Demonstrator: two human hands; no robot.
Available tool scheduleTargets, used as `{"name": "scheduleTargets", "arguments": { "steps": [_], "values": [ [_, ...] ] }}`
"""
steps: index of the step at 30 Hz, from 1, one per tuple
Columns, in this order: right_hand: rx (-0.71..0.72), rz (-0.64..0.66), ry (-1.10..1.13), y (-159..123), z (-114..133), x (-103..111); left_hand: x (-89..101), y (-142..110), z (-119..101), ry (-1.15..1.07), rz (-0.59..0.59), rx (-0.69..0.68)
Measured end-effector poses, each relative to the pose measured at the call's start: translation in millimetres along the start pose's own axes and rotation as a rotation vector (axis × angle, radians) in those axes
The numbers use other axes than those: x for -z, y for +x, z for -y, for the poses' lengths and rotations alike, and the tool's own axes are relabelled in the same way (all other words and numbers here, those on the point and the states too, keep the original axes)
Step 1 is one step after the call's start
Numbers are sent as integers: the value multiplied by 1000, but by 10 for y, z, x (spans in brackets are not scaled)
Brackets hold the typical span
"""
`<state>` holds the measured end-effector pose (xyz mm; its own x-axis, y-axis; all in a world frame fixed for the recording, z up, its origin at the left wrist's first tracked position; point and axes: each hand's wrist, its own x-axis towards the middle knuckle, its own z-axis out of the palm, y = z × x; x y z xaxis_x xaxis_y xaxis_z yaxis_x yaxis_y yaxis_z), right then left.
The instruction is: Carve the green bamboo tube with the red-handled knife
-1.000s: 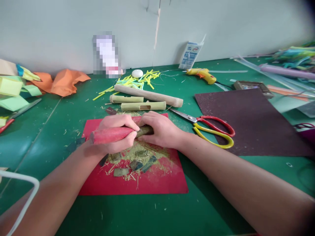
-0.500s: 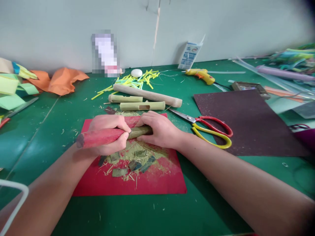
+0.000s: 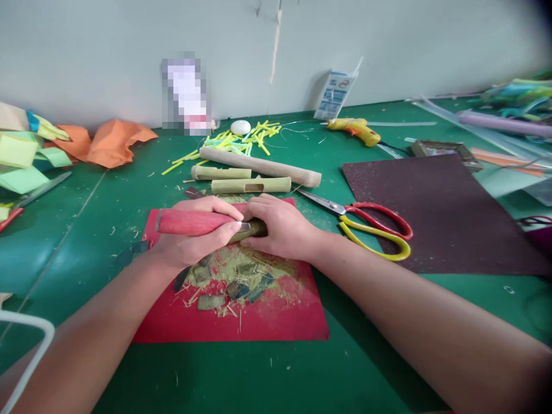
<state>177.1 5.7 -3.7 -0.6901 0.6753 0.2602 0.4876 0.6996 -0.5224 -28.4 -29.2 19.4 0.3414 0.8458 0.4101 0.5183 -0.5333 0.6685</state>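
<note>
red sheet [image 3: 284,326] lies under a rounded, olive-brown bamboo piece [image 3: 259,229], partly hidden.

My left hand [image 3: 193,246] gripped a slim red-handled metal tool [image 3: 196,222]. My right hand [image 3: 282,229] clasped a greenish bamboo tube [image 3: 257,228] over a red sheet [image 3: 284,325].
</note>
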Motion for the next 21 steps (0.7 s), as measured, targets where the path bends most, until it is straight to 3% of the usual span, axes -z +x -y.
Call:
{"name": "scheduleTargets", "arguments": {
  "steps": [10,21],
  "values": [
    [-24,4,-3,3,18,-4,-19,26,-38,10,74,-19],
    [-9,7,15,-19,11,3,72,32,-50,88,9,-151]
  ]
}}
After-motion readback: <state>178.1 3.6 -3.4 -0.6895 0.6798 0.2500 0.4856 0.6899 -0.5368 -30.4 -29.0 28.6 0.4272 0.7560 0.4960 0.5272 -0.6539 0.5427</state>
